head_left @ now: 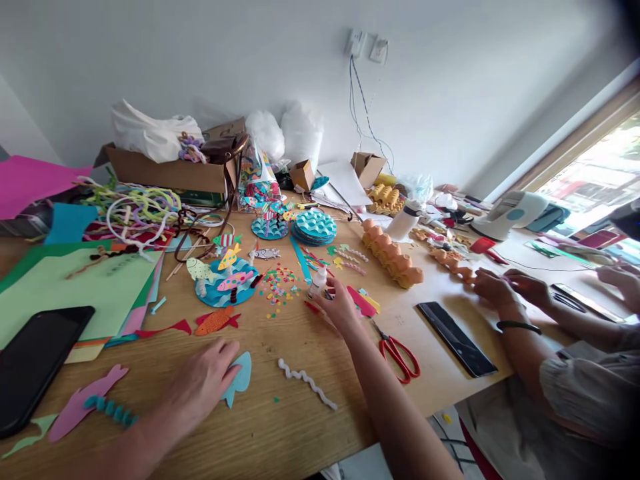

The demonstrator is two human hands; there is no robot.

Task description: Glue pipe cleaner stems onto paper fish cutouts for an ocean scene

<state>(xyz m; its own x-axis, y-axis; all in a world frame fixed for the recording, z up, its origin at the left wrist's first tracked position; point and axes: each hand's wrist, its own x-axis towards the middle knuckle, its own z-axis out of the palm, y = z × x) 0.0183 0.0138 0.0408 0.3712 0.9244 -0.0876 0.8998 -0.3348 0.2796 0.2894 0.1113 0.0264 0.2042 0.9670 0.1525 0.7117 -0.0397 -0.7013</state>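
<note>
My left hand [203, 377] rests low over the table, with its fingers closed at the edge of a light blue paper fish [242, 375]. Farther forward, my right hand [341, 308] grips a small white squeeze bottle [318, 283] that stands upright. A wavy white pipe cleaner [307, 383] lies between my forearms. Behind my left hand is an orange paper fish [216, 323], and past it a blue wavy disc [205, 293] carries several upright paper fish. Colored confetti dots [278, 285] are scattered left of the bottle.
Red-handled scissors [400, 357] and a phone [456, 339] lie to the right. Another phone [40, 367] lies by paper sheets [110, 287] at left. Orange egg-carton strips [393, 257] and stacked blue discs [313, 228] stand farther back. At right are a co-worker's hands [500, 290].
</note>
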